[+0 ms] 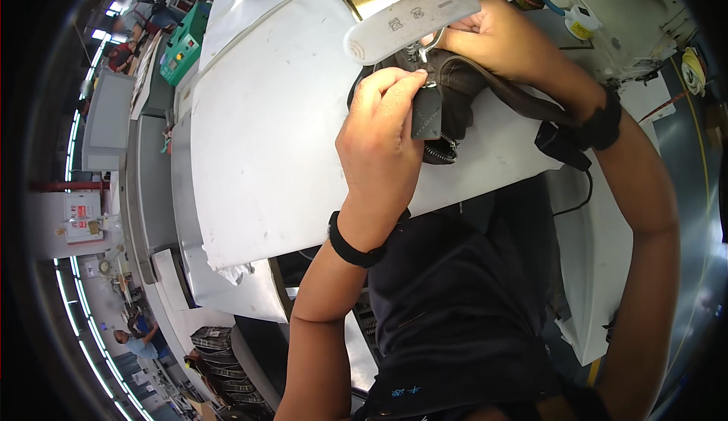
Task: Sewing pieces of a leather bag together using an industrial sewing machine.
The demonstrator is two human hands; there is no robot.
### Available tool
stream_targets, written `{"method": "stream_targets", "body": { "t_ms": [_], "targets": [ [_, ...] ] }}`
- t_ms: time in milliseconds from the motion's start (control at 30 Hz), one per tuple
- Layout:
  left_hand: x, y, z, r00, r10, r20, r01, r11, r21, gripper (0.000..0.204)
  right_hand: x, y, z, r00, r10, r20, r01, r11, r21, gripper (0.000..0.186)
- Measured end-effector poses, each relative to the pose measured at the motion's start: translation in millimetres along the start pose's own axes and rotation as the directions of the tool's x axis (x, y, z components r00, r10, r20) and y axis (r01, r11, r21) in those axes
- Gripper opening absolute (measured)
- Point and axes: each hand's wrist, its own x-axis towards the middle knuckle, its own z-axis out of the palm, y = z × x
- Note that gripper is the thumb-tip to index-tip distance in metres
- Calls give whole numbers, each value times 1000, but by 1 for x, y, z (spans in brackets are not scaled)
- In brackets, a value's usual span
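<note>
A dark brown fabric piece (462,87), which looks like part of a bag, lies bunched under the white sewing machine head (409,26). An open zipper (442,150) shows along its near edge. My left hand (383,133) is closed on the near left side of the fabric, thumb and forefinger pinching close to the metal presser foot (422,55). A small dark square flap (428,115) hangs beside that thumb. Across from it, my right hand (504,42) is closed at the far right of the fabric by the presser foot; the machine head partly hides its fingertips.
The white worktable (265,133) stretches to the left. A small white bottle (582,23) stands at the back right near blue tubing. Beyond the table's left are a green box-shaped machine (184,44) and stacked dark goods (220,360). Another person (142,344) works far left.
</note>
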Motion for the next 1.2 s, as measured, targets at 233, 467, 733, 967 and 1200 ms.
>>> {"method": "stream_targets", "body": {
  "t_ms": [233,467,733,967,1200],
  "targets": [
    [-2,-6,8,943,-322,85,333,902,-275,27,-31,-14,-9,966,-174,-190,97,928,-359,24],
    [17,-19,-10,907,-345,243,415,833,-366,15,-26,-14,-15,996,29,-85,-45,980,-194,24],
    [31,-29,-16,820,-438,369,573,640,-512,14,-18,-26,-25,967,254,-2,-249,948,-198,25],
    [4,-6,-15,997,-31,64,36,996,-82,34,-16,-25,-20,994,106,12,-105,991,-82,23],
    [3,-8,-7,964,265,-14,-256,942,214,37,-15,-25,-25,981,185,58,-176,976,-132,22]
  ]
}}
